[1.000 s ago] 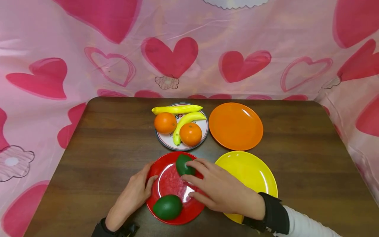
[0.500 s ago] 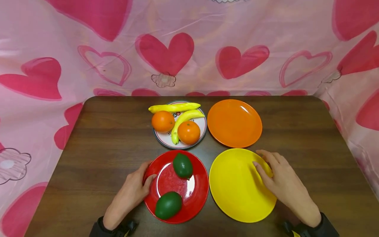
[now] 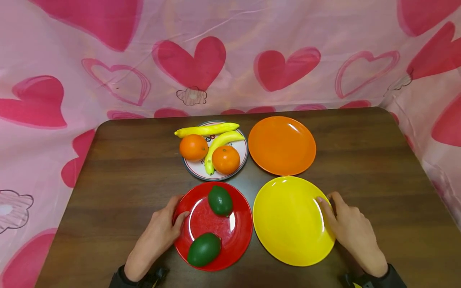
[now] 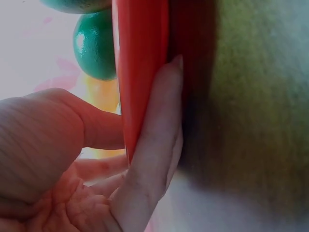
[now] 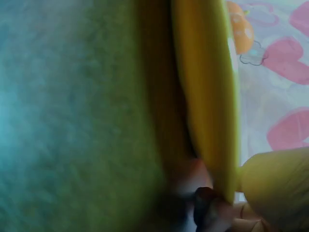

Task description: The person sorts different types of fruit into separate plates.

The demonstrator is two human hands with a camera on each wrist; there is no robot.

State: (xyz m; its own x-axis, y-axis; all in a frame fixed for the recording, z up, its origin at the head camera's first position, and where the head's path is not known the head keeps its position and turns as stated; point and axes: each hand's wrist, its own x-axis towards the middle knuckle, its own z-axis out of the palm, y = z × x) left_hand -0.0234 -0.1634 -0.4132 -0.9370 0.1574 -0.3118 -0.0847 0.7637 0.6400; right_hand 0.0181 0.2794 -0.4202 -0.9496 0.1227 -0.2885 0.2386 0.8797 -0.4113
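Observation:
My left hand (image 3: 157, 232) holds the left rim of the red plate (image 3: 212, 224). In the left wrist view the thumb (image 4: 99, 123) is on the rim's upper side and a finger (image 4: 161, 111) reaches beneath it. Two green lime-like fruits lie on this plate: one (image 3: 220, 201) towards the back, the other (image 3: 204, 249) near the front. On the right, my right hand (image 3: 353, 230) pinches the right rim of the yellow plate (image 3: 291, 224), thumb above. The right wrist view is blurred, with fingers partly visible below the yellow rim (image 5: 212, 96).
Behind the red plate, a white patterned plate (image 3: 243, 154) bears two oranges (image 3: 225, 160) and two yellow bananas (image 3: 223, 139). An orange plate (image 3: 282, 146) lies beside it. The brown wooden table (image 3: 126, 160) ends at a pink heart-patterned cloth (image 3: 241, 72).
My right hand has left the back green fruit on the red plate, moved right, and taken hold of the yellow plate's rim. The left hand stays on the red plate. The head view shifted slightly.

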